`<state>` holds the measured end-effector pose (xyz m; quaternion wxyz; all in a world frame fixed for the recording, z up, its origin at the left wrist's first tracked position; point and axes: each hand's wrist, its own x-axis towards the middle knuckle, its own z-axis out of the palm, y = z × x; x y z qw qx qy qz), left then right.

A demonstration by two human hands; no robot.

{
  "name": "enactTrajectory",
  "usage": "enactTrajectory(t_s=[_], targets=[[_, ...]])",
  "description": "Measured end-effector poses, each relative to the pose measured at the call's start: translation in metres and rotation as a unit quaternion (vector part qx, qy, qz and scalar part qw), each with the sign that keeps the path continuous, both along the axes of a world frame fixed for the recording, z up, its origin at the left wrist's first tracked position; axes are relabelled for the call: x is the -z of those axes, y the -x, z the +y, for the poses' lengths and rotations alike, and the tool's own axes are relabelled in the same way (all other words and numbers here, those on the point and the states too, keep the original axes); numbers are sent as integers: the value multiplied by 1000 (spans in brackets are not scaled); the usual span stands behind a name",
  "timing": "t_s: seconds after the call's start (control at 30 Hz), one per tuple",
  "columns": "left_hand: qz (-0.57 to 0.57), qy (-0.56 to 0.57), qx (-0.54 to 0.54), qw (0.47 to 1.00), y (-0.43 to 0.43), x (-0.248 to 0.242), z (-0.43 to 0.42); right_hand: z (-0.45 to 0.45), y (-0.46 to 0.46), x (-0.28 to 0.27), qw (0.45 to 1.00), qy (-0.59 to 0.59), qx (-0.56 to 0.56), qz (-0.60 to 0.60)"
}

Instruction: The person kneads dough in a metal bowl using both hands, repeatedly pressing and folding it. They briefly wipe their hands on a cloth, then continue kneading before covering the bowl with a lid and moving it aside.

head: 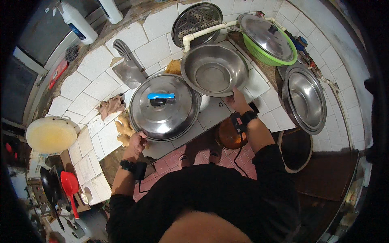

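Observation:
My left hand [138, 142] is at the lower left rim of a wide metal pan or basin under a domed steel lid [164, 118], whose knob has a blue spoon-like handle [161, 96] on it. My right hand [235, 98] grips the near rim of an empty stainless steel basin [212, 76], to the right of the lidded vessel. Whether the basin rests on the tiles or is tilted up a little cannot be told. Ginger root [124, 127] and a crumpled brown cloth [111, 107] lie left of the lid. A cleaver [130, 73] leans at the tiled wall.
A perforated steel steamer plate [197, 22] leans behind a white pipe [212, 29]. At right are a green colander [258, 53] with a steel lid [267, 36] and stacked steel basins [304, 97]. A red ladle [70, 183] hangs at left. An orange-brown round vessel [232, 135] stands below the counter edge.

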<state>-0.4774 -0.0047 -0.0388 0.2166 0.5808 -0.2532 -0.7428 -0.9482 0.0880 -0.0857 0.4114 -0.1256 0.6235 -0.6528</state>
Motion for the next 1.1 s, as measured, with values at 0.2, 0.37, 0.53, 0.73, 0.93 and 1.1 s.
enactTrajectory(t_s=[0.2,0.37,0.53,0.73,0.93,1.1], targets=[[16,6,-49,999,12,9,16,62,35,-1,980,-34,-54,187],[96,123,20,987,30,30,22,133,45,-57,957,-19,66,-280],[-191,638,394,634,70,63,9,161,38,-88,970,22,53,-235],[73,227,67,969,115,80,-5,168,24,-98,968,20,83,-236],[15,200,114,973,95,43,-13,171,20,-95,966,28,84,-241],[-102,218,201,950,90,11,-20,179,10,-84,979,32,75,-185]])
